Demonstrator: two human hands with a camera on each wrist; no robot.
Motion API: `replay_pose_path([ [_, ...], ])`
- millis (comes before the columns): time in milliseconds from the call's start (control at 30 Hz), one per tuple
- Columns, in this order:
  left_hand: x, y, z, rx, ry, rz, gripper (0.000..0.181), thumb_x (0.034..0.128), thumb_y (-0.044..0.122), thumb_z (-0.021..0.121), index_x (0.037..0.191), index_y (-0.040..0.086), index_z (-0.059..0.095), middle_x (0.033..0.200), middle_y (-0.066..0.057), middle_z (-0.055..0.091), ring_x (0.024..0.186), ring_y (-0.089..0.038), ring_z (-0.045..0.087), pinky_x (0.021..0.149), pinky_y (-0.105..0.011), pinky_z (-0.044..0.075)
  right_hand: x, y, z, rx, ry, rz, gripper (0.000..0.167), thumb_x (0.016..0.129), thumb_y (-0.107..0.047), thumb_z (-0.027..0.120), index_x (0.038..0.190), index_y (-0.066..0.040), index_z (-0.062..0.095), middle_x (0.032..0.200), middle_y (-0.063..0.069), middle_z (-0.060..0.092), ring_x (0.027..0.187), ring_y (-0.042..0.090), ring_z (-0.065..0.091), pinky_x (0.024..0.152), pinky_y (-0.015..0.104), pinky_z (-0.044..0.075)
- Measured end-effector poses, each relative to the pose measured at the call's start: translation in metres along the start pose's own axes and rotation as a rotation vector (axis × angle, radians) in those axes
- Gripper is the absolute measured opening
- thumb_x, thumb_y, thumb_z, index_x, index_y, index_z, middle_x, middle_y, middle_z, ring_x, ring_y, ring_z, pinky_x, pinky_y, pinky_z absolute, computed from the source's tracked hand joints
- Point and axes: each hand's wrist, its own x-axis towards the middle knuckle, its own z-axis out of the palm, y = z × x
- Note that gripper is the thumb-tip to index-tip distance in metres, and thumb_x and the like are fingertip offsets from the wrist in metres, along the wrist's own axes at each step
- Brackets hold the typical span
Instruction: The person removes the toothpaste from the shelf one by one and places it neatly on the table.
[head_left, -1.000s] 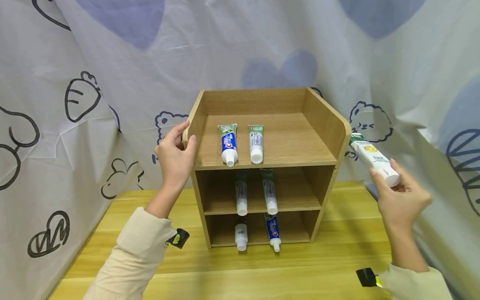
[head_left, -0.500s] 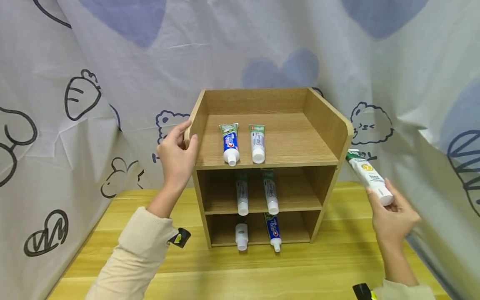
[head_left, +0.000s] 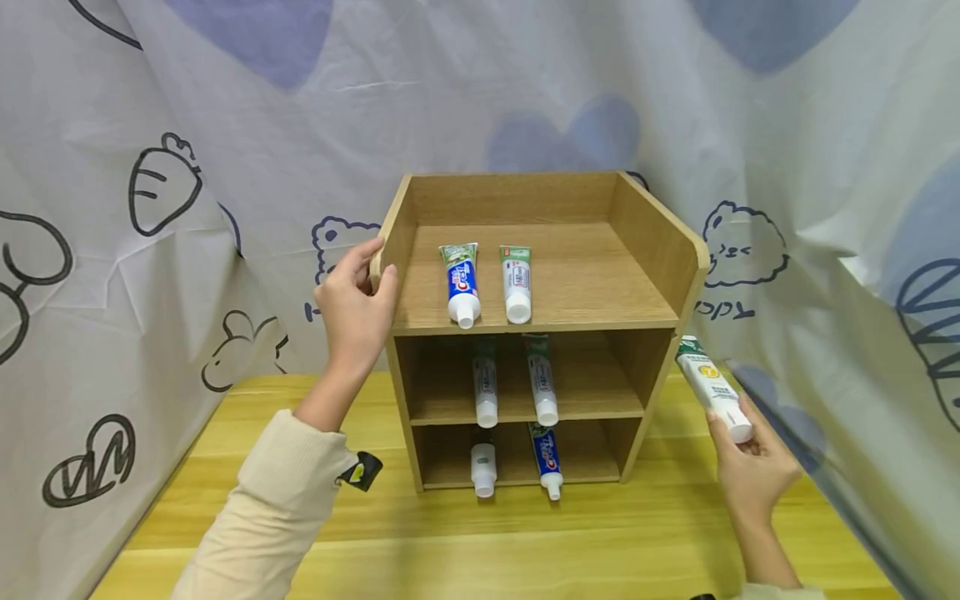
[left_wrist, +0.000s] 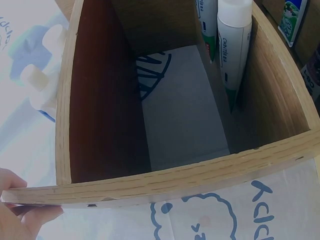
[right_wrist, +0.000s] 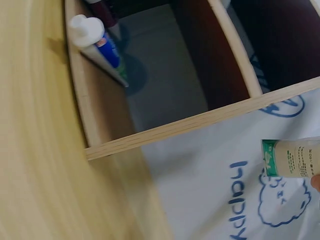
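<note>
My left hand (head_left: 356, 312) grips the upper left side panel of a wooden shelf unit (head_left: 525, 327), fingers behind and thumb in front. Off the unit's right side, my right hand (head_left: 753, 475) pinches a white toothpaste tube (head_left: 712, 387) by its cap end, its green end tilted up toward the shelf edge. On the top shelf lie a blue tube (head_left: 462, 283) and a white tube (head_left: 517, 285). Two white tubes (head_left: 485, 392) lie on the middle shelf; the bottom one holds a white-capped tube (head_left: 483, 468) and a blue tube (head_left: 547, 458). In the right wrist view the held tube (right_wrist: 292, 158) shows at the right edge.
The unit stands on a yellow wood-grain table (head_left: 450, 542). Behind and at both sides hangs a pale patterned cloth (head_left: 465, 92), close to my right hand.
My right hand has moved down and to the left with the white tube, from beside the top shelf to about the middle shelf's height. My left hand keeps its grip on the panel.
</note>
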Motion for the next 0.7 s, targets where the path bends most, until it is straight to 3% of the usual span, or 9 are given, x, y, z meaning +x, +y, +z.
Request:
replay_pose_path([
  [133, 0.000, 0.000, 0.000, -0.005, 0.002, 0.007, 0.031, 0.0827, -0.001, 0.059, 0.114, -0.004, 0.062, 0.102, -0.023, 0.068, 0.070, -0.030, 0.067, 0.050, -0.001, 0.042, -0.007, 0.009, -0.002, -0.007, -0.007, 0.005, 0.040, 0.068, 0.011, 0.072, 0.107, 0.006, 0.065, 0.096, -0.021, 0.063, 0.069, -0.015, 0.057, 0.058, 0.001, 0.047],
  [267, 0.000, 0.001, 0.000, -0.002, 0.004, 0.019, 0.031, 0.0826, -0.001, 0.059, 0.113, -0.005, 0.063, 0.100, -0.023, 0.068, 0.068, -0.029, 0.066, 0.050, -0.002, 0.041, -0.012, 0.016, -0.004, -0.043, -0.015, 0.011, 0.040, 0.068, 0.011, 0.072, 0.107, 0.005, 0.066, 0.098, -0.016, 0.062, 0.070, -0.017, 0.056, 0.059, 0.001, 0.047],
  [467, 0.001, 0.001, 0.001, -0.016, -0.009, 0.024, 0.031, 0.0828, -0.002, 0.058, 0.113, -0.006, 0.062, 0.102, -0.025, 0.067, 0.080, -0.032, 0.069, 0.056, 0.000, 0.044, -0.015, 0.031, -0.007, -0.026, -0.042, 0.053, 0.041, 0.067, 0.015, 0.071, 0.107, 0.009, 0.065, 0.091, -0.025, 0.058, 0.073, -0.017, 0.057, 0.062, 0.003, 0.048],
  [567, 0.001, 0.000, 0.001, -0.010, -0.005, 0.027, 0.030, 0.0827, -0.002, 0.058, 0.113, -0.005, 0.062, 0.101, -0.025, 0.068, 0.077, -0.032, 0.069, 0.055, 0.000, 0.043, -0.017, 0.039, -0.008, -0.044, -0.064, 0.079, 0.041, 0.066, 0.015, 0.072, 0.106, 0.009, 0.065, 0.091, -0.024, 0.058, 0.070, -0.017, 0.056, 0.060, 0.002, 0.048],
  [700, 0.000, 0.000, 0.000, -0.006, 0.000, 0.034, 0.030, 0.0825, -0.002, 0.058, 0.112, -0.005, 0.063, 0.100, -0.024, 0.068, 0.074, -0.032, 0.068, 0.053, 0.000, 0.042, -0.022, 0.045, -0.008, -0.091, -0.086, 0.081, 0.038, 0.066, 0.012, 0.073, 0.103, 0.009, 0.066, 0.087, -0.033, 0.055, 0.063, -0.020, 0.052, 0.054, 0.000, 0.045],
])
